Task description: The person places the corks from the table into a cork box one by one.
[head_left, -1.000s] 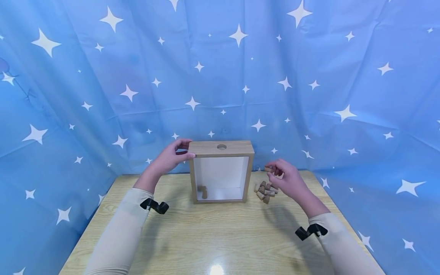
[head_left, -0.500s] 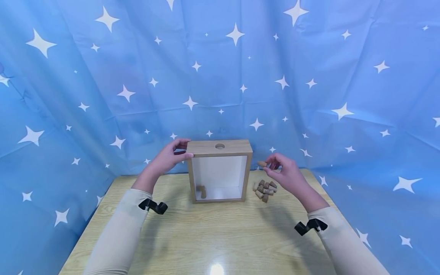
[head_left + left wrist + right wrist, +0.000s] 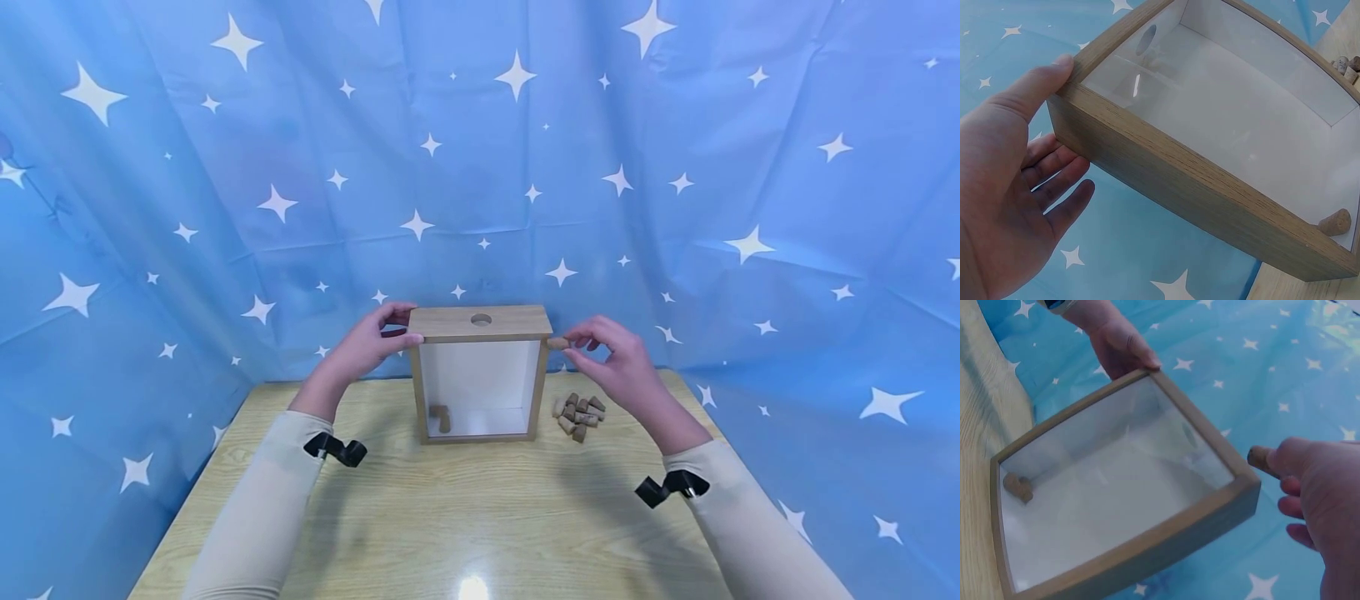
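Observation:
A wooden shadow box (image 3: 480, 389) with a clear front and a round hole in its top stands upright on the table. My left hand (image 3: 371, 340) grips its upper left corner, thumb on the front edge and fingertips at the back edge, as the left wrist view shows. Between thumb and fingers of my right hand (image 3: 611, 358) is a cork (image 3: 557, 342), held just off the box's upper right corner. Inside the box, corks (image 3: 1336, 222) lie in the lower left corner. Several loose corks (image 3: 581, 415) are heaped to the right of the box, below my right hand.
The light wood table (image 3: 450, 517) runs under everything. Close behind it hangs a blue curtain (image 3: 480, 167) with white stars. A black wrist mount (image 3: 335, 450) sits on the left sleeve, and another mount (image 3: 672, 487) on the right.
My right hand has moved left and upward with its cork, from above the heap to the box's upper right corner. My left hand has stayed on the box.

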`<action>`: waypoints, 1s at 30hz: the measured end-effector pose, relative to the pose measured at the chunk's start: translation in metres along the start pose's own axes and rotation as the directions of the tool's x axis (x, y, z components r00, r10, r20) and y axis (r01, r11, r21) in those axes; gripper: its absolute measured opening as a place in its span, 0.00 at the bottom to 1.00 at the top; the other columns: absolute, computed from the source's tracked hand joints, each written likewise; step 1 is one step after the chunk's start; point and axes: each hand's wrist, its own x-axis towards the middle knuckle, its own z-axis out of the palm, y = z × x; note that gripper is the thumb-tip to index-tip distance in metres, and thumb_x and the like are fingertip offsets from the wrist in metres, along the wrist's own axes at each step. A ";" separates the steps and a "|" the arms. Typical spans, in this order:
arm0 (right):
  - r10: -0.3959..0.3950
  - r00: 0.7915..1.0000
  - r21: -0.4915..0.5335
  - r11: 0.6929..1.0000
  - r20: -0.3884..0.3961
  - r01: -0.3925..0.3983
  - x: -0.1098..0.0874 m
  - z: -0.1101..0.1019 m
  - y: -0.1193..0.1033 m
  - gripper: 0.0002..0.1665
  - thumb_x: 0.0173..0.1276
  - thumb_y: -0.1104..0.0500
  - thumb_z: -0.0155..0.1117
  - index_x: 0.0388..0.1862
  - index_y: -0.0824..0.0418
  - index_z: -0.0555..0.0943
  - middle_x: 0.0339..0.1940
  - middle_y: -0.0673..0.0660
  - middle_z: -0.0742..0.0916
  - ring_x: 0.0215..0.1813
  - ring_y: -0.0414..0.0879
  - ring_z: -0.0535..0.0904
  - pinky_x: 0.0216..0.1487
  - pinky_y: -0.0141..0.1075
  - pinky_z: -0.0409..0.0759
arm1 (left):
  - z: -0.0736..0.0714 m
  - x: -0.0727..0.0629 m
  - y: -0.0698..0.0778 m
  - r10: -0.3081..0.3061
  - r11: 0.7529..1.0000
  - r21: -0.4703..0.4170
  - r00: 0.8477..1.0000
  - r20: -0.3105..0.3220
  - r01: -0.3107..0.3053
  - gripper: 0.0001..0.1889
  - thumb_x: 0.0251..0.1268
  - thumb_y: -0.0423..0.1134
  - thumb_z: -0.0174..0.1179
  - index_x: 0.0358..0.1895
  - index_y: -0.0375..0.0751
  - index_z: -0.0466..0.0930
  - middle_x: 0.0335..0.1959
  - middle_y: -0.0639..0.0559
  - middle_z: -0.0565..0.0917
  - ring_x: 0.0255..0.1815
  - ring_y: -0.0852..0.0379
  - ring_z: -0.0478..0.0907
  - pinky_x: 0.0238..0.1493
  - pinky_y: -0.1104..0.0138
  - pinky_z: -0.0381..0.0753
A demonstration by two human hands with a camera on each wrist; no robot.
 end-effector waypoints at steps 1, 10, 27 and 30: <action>-0.004 1.000 -0.003 1.000 -0.001 0.004 0.002 0.001 -0.002 0.17 0.66 0.73 0.81 0.50 0.60 0.91 0.44 0.51 0.90 0.45 0.48 0.85 0.47 0.37 0.84 | 0.000 0.000 0.000 0.000 1.000 -0.003 1.000 0.000 0.000 0.40 0.75 0.56 0.75 0.83 0.49 0.70 0.75 0.43 0.74 0.80 0.39 0.70 0.73 0.41 0.78; -0.045 0.999 0.019 0.999 0.000 0.045 0.025 0.010 -0.013 0.17 0.68 0.73 0.80 0.53 0.62 0.91 0.45 0.52 0.91 0.45 0.51 0.85 0.48 0.39 0.84 | 0.000 0.001 -0.001 -0.003 1.000 -0.006 1.000 0.002 0.003 0.40 0.75 0.56 0.75 0.83 0.49 0.69 0.75 0.43 0.74 0.80 0.40 0.70 0.72 0.41 0.78; -0.095 0.987 0.013 0.995 0.132 0.094 0.080 0.037 -0.025 0.15 0.71 0.70 0.77 0.55 0.63 0.90 0.46 0.54 0.89 0.48 0.50 0.84 0.43 0.42 0.88 | 0.001 -0.001 0.001 -0.004 1.000 -0.014 1.000 0.000 0.004 0.40 0.73 0.56 0.76 0.82 0.49 0.70 0.74 0.43 0.74 0.79 0.39 0.71 0.71 0.41 0.79; -0.078 0.983 0.005 0.997 0.166 0.078 0.089 0.043 -0.022 0.15 0.72 0.70 0.76 0.56 0.63 0.90 0.47 0.54 0.89 0.48 0.50 0.84 0.45 0.41 0.89 | 0.001 -0.001 0.001 -0.005 1.000 -0.015 1.000 0.001 0.005 0.40 0.74 0.56 0.75 0.82 0.49 0.70 0.74 0.43 0.74 0.79 0.39 0.71 0.71 0.41 0.79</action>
